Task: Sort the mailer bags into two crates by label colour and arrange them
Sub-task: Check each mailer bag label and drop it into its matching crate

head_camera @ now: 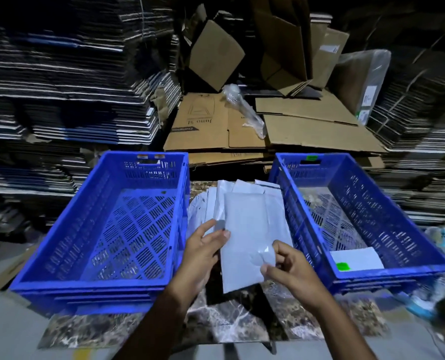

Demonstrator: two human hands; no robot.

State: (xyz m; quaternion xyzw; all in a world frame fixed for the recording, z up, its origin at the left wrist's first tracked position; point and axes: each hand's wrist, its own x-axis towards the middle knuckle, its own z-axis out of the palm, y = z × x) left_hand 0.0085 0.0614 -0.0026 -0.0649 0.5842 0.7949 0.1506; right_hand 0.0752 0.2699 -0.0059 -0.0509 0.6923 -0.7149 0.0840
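— Crates on both sides, why so? The left crate (99, 229) and the right crate (359, 216) stand apart, and the pile of mailer bags (216, 201) lies between them on the marble slab (216, 326).

— I think it is so that each colour has its own side. The right crate has a green tag (312, 158) on its far rim, and one sorted bag (356, 258) with a green label (343, 266) already lies in its near corner. The left crate has a red-orange tag (150, 156) and holds no bag yet that I can see.

— And the bag in the hands?

— The top bag (242, 242) is held just above the near end of the pile, between the crates. Its face toward the camera is plain grey, with no label visible. My judgement is that the person must turn it to find the colour.

— How do the hands hold it?

— The left hand (203, 253) is at the left edge of the bag, thumb on top and pressing; the other fingers go under or beside the bag, and I cannot tell how far they curl. The right hand (286, 266) pinches the right edge near the lower corner, where the plastic wrinkles a little. Its thumb and first fingers are closed on the film, the rest loosely curled.

— And the arms?

— Both forearms come from below and lean inward, toward each other.
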